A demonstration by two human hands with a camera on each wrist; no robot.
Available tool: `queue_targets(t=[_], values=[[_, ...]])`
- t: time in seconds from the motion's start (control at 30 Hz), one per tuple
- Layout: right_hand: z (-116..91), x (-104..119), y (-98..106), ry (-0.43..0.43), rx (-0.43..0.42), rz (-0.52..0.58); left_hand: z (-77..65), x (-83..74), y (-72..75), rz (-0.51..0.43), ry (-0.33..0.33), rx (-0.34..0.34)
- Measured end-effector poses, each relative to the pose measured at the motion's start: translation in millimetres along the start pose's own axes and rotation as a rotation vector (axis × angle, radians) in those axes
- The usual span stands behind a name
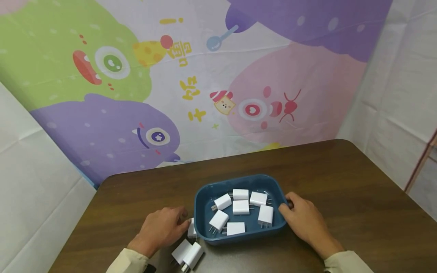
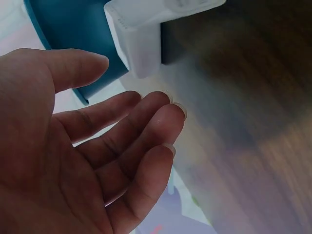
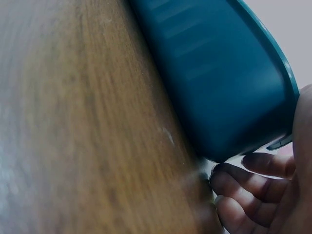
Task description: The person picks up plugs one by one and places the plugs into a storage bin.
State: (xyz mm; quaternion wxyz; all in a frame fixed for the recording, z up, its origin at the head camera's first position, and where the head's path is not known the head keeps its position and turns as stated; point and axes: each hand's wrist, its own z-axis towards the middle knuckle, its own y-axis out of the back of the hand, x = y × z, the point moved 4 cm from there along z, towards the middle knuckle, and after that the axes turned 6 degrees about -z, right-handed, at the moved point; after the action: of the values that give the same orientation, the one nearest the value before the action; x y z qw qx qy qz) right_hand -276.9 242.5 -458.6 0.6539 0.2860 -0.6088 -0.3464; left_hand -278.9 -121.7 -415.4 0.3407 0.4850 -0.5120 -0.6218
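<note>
A dark blue plastic bin (image 1: 246, 236) holds several white charger plugs (image 1: 241, 207) with metal prongs. At the bin's right end my right hand (image 1: 305, 217) grips the rim, thumb on top and fingers curled below; the right wrist view shows those fingers (image 3: 239, 187) against the bin's underside. My left hand (image 1: 163, 227) is beside the left end, fingers loosely bent and nothing between them. Right by its thumb, a white charger plug (image 1: 192, 229) is partly hidden by the bin. Two more, a charger plug (image 1: 182, 250) and another charger plug (image 1: 193, 255), lie together nearer the front.
Everything stands on a dark brown wooden table (image 1: 341, 170) with rounded far corners. Behind it hangs a cloth backdrop (image 1: 205, 76) with cartoon monsters. Pale cloth (image 1: 34, 189) hangs along the left side and more pale cloth (image 1: 392, 94) on the right.
</note>
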Motion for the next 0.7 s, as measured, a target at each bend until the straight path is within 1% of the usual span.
queue_targets(t=[0.27,0.47,0.7], values=[[0,1,1,0.012,-0.015,0.0,-2.8,0.1,-4.8,0.008,-0.017,-0.009],[0,0,1,0.006,-0.011,-0.004,-3.7,-3.4,-8.3,0.024,-0.023,-0.015],[0,0,0,-0.001,-0.008,-0.008,-3.1,-7.5,-11.8,0.027,-0.05,-0.013]])
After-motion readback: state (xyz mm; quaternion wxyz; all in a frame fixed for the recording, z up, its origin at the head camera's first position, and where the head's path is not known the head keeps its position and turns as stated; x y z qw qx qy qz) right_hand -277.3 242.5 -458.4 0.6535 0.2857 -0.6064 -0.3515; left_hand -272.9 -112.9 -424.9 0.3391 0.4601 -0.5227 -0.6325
